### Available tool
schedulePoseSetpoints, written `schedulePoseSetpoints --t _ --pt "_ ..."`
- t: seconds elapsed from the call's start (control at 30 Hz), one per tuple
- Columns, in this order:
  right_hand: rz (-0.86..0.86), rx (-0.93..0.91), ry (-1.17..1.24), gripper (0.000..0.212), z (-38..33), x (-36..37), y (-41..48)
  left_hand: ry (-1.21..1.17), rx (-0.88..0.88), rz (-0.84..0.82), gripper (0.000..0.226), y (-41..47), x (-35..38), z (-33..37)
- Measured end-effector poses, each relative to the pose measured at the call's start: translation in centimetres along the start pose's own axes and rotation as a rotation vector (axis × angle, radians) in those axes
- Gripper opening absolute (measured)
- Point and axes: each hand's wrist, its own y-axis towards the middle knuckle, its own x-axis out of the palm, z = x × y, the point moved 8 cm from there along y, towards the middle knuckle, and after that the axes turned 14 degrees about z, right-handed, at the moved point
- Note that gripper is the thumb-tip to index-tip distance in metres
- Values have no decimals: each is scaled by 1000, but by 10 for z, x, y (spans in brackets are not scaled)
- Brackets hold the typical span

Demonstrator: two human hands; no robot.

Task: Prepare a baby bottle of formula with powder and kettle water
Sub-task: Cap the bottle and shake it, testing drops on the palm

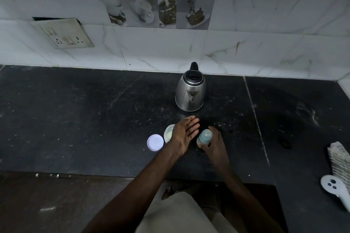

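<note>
I had my right hand (212, 143) wrapped around the baby bottle (204, 138), fingers closed about its body, keeping it upright on the dark counter (75, 119) a little back from the front edge. The teal nipple cap was on, so I judged the bottle was being steadied for shaking or checking, not filling. My left hand (186, 132) hovered just beside it with the fingers spread flat, palm turned toward the bottle, gripping nothing; held that way it was ready to come in against the bottle or roll it between both palms. Behind that hand sat the open powder jar (169, 132), partly hidden by it, and its white lid (155, 142) lay flat on the counter just to the left, set aside so the jar stayed reachable. The steel kettle (191, 91) stood farther back toward the tiled wall edge, spout facing me, well apart from both hands. Near the counter's right edge a striped cloth (339, 159) and a white handheld controller (333, 185) lay out of the way.
</note>
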Motion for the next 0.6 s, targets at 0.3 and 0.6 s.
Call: schedulePoseSetpoints --t 0.3,0.6 --pt "39 -3 27 85 15 -3 1 419 296 10 28 13 2 -5" --pt "77 -47 15 55 16 -1 0 903 603 -38 40 35 -2 -37"
